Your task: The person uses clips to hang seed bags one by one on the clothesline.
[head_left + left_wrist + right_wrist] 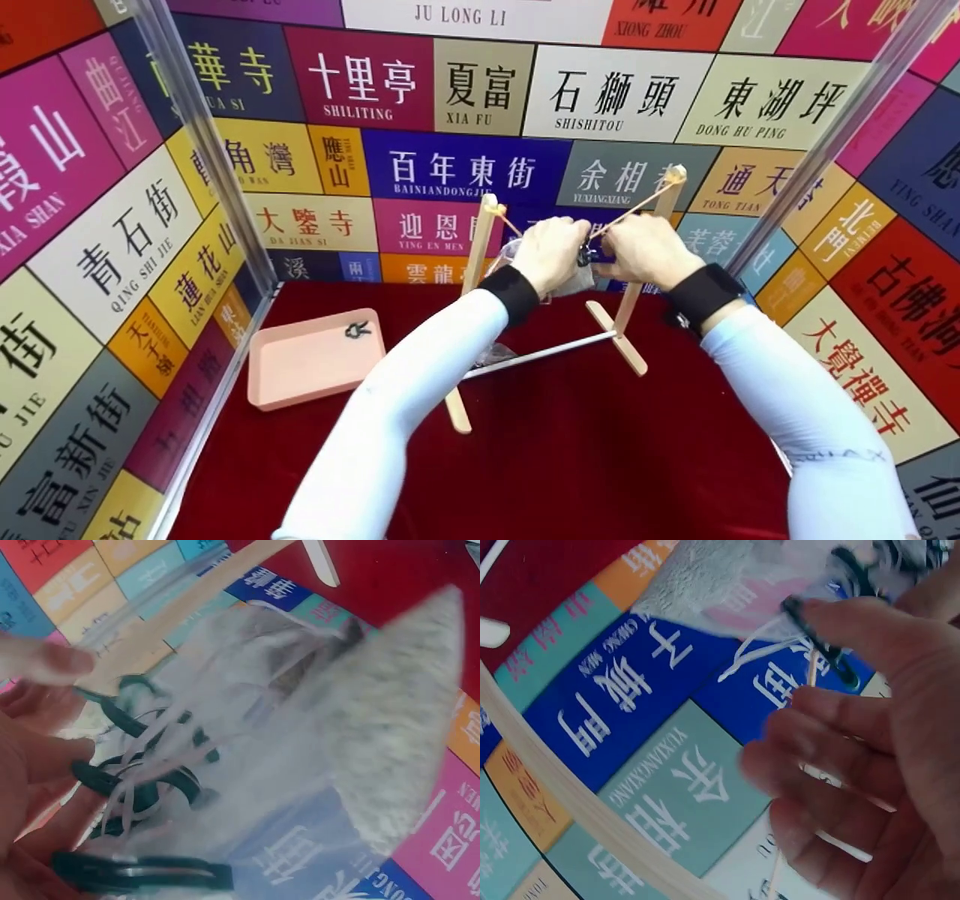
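Note:
An orange string (637,204) runs between two wooden posts and sags toward my hands. Several dark green clips (139,791) cluster at the gathered mouth of a clear plastic bag (281,765); pale grain-like contents (397,727) fill its lower end. My left hand (551,251) pinches among these clips, fingertips against their ends. My right hand (649,247) holds one green clip (821,645) between thumb and index finger, beside the bag's white ribbon-like strip (761,651). In the head view, my hands mostly hide the clips and bag.
The posts, left (478,247) and right (667,196), stand on wooden feet joined by a white bar (540,354). On the red cloth (600,442), a pink tray (300,367) at left holds a dark clip (357,330). Lettered panels surround the cloth.

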Available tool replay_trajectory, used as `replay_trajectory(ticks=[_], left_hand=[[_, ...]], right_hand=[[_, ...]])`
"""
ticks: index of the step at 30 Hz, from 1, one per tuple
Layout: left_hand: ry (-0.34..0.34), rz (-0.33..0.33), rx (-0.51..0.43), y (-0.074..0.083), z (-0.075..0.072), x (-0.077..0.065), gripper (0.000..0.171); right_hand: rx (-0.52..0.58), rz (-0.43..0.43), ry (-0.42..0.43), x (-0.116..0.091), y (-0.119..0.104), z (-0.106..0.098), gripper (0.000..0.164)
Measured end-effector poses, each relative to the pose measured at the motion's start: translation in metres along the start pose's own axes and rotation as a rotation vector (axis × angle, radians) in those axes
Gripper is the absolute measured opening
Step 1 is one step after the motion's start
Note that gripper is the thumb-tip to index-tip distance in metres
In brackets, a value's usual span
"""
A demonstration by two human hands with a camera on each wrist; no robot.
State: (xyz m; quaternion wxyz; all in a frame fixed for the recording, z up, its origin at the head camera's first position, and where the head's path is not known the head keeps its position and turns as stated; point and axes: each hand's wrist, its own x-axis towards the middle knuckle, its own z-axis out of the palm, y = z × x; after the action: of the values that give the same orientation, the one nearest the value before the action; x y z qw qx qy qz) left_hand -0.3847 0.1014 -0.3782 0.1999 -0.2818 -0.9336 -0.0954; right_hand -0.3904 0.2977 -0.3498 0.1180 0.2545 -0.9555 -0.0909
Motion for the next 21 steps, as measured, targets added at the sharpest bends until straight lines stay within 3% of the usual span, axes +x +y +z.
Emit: replay_trajectory(ticks=[2, 6, 9, 13, 15, 17, 21], left_hand=[[0.021, 0.055, 0.011, -0.002, -0.003, -0.009, 0.024], [0.132, 0.174, 0.039, -0.007, -0.007, -0.033, 0.022], [0.22, 0.254, 0.035, -0.011, -0.005, -0.058, 0.021], [0.259, 0.352, -0.007, -0.017, 0.005, -0.094, 0.018], [0.227, 0.373, -0.029, -0.022, 0.012, -0.11, 0.015], [0.15, 0.359, -0.045, -0.03, 0.019, -0.124, 0.012], [-0.076, 0.277, -0.04, -0.055, 0.036, -0.15, 0.014]], right_hand=[[0.019, 0.012, -0.021, -0.005, 0.0, 0.007, 0.034], [0.057, 0.025, -0.05, -0.014, 0.001, 0.023, 0.03], [0.089, 0.04, -0.066, -0.021, 0.0, 0.038, 0.032], [0.129, 0.055, -0.077, -0.029, -0.002, 0.056, 0.031], [0.149, 0.06, -0.087, -0.034, -0.003, 0.064, 0.029], [0.173, 0.065, -0.095, -0.038, -0.003, 0.07, 0.028], [0.218, 0.063, -0.129, -0.046, -0.008, 0.084, 0.022]])
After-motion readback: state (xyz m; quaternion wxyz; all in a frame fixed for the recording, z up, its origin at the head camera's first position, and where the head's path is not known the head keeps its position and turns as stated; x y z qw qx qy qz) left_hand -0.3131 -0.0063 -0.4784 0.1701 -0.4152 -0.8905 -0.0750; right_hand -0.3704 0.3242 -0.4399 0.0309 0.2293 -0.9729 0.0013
